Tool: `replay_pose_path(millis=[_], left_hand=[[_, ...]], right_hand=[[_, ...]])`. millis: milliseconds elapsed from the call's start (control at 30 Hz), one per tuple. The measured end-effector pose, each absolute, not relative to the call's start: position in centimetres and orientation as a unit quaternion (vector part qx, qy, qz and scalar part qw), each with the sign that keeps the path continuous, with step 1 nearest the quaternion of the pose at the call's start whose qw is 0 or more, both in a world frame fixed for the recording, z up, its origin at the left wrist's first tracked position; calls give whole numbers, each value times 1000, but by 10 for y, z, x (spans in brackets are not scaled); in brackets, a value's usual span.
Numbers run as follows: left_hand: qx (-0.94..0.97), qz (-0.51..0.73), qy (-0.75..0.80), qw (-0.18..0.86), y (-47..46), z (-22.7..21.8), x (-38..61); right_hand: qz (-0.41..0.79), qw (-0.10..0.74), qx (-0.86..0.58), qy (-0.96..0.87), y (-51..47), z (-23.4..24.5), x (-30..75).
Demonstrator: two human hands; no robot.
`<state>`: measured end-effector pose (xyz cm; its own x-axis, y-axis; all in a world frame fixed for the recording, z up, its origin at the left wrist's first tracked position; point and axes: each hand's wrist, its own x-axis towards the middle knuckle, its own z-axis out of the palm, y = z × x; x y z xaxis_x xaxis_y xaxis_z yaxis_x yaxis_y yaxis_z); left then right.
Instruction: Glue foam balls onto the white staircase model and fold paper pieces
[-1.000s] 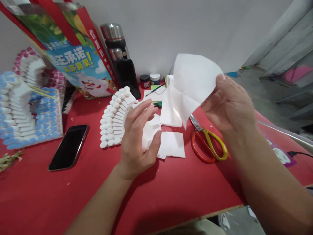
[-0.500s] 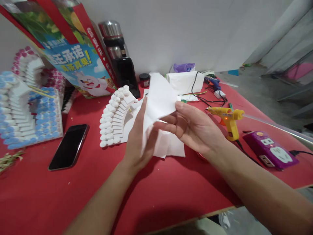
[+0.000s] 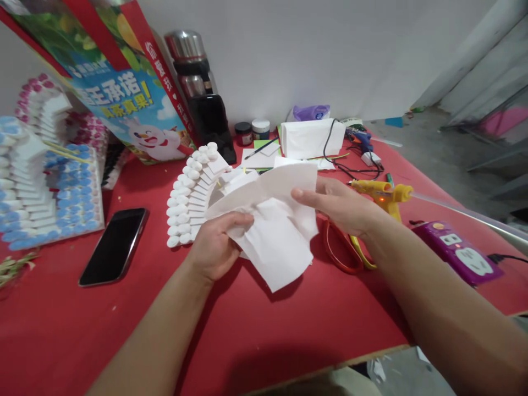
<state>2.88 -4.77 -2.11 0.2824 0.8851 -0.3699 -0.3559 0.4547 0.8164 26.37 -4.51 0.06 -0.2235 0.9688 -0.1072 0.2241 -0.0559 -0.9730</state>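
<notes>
A creased sheet of white paper (image 3: 276, 236) hangs over the table, held between my two hands. My left hand (image 3: 220, 242) pinches its left side, thumb on top and fingers underneath. At the upper right, my right hand (image 3: 338, 201) grips the paper with the thumb in front; its other fingers are mostly hidden behind. Just left of the paper lies a curved white piece edged with rounded white pads (image 3: 192, 190), partly covered by the sheet. Below my right wrist are red-and-yellow scissor-like handles (image 3: 342, 253), their blades out of sight.
A yellow glue gun (image 3: 381, 192) and a purple power strip (image 3: 457, 250) sit at right with cords. On the left are a phone (image 3: 113, 247) and a blue-and-white padded model (image 3: 53, 192). Behind stand a printed bag (image 3: 124, 93), a flask (image 3: 190, 60), jars (image 3: 260, 130) and folded white paper (image 3: 309, 137).
The paper has turned from upright and folded to spread open and tilted down toward me. My left hand has shifted left and my right hand slightly right, uncovering the red handles and a white jar.
</notes>
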Motion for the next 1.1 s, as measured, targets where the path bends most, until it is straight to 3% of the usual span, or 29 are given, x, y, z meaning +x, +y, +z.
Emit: replay_pose_path(millis=[100,200,400,1100], left_hand=[[309,412,424,745,-45,-23,24],[312,404,425,747,-45,-23,22],[384,442,384,714,-45,-26,24],[442,481,396,645,-42,-24,23]], right_hand=[[631,319,-483,-516,-47,0,268],[653,294,-477,-509,-48,-3,270],[624,421,-450,-480,-43,-15,270],[663,439,-440,-417,-39,-7,278]])
